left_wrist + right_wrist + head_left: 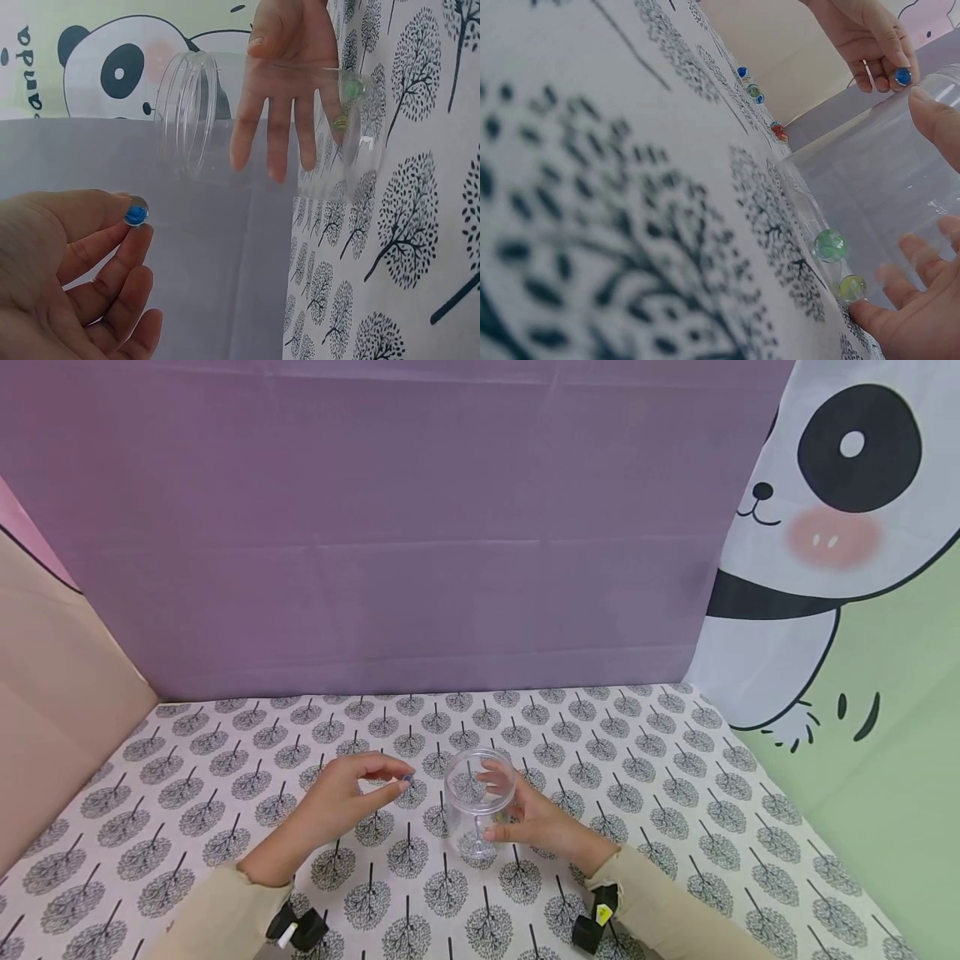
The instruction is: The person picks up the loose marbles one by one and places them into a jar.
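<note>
My left hand (348, 793) pinches a blue marble (136, 213) between thumb and forefinger, to the left of a clear jar (459, 827) and near the height of its rim. The jar stands upright and lidless on the cloth. Around its right side, my right hand (543, 821) holds it, thumb in front and the other fingers behind. Through the jar's wall, a green marble (830, 245) and a yellow-green marble (852, 288) show at the bottom.
Several loose marbles lie on the cloth in the right wrist view, among them a blue one (742, 72) and a red one (778, 131). A white tree-print cloth (637, 860) covers the table. A purple curtain (420, 568) hangs behind it.
</note>
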`<state>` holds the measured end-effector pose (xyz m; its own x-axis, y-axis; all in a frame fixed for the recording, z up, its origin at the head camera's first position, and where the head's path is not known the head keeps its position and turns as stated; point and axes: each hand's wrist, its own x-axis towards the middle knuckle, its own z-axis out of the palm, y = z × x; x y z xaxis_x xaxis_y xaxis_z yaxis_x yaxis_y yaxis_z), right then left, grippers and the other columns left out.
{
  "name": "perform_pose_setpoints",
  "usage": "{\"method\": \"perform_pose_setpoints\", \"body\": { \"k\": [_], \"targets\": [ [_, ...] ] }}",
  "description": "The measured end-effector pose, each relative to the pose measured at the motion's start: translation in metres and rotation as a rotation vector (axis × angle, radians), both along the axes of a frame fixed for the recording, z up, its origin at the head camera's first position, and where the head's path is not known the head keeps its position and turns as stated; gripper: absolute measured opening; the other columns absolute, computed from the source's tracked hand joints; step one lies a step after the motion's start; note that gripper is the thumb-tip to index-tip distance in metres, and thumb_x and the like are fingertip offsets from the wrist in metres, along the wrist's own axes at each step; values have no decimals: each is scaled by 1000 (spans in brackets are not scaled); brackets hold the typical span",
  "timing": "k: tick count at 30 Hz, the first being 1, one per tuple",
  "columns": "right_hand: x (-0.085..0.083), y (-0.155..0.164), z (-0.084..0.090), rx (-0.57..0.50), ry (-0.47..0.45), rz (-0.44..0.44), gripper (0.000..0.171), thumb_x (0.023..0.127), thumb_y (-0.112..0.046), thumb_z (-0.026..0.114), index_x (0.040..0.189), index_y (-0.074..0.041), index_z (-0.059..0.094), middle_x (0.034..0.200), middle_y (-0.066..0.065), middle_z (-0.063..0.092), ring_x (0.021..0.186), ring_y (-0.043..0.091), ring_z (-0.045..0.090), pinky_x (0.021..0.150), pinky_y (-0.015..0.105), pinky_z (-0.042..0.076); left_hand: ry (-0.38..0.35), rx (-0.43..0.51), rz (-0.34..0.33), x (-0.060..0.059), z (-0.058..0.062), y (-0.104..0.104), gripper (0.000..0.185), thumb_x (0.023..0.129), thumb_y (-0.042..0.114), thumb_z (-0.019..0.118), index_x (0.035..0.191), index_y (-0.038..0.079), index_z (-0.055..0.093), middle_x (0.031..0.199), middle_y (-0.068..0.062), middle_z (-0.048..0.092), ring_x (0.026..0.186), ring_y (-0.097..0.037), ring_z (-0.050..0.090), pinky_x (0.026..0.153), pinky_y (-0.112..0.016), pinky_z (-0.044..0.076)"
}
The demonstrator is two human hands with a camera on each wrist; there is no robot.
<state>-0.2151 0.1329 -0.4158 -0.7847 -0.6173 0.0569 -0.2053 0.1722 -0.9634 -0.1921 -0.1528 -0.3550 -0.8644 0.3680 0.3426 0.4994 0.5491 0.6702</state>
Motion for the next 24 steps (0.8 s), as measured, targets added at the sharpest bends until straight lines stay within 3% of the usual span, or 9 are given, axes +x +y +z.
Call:
{"method": "perform_pose_setpoints", "body": {
  "k": [15,24],
  "targets": [
    [-2,1,-1,-15,15,18,89,79,-17,75,148,-26,19,150,14,28,136,33,30,110,46,27,-3,14,-10,-4,4,12,18,85,12,69,103,13,70,104,1,69,95,-17,61,87,-46,49],
    [-1,0,-2,-6,2,3,90,79,-18,75,148,-29,19,151,12,29,133,35,36,110,48,28,18,15,-28,-6,5,18,20,85,13,69,104,11,70,104,2,69,93,-14,61,87,-38,48]
  ]
}}
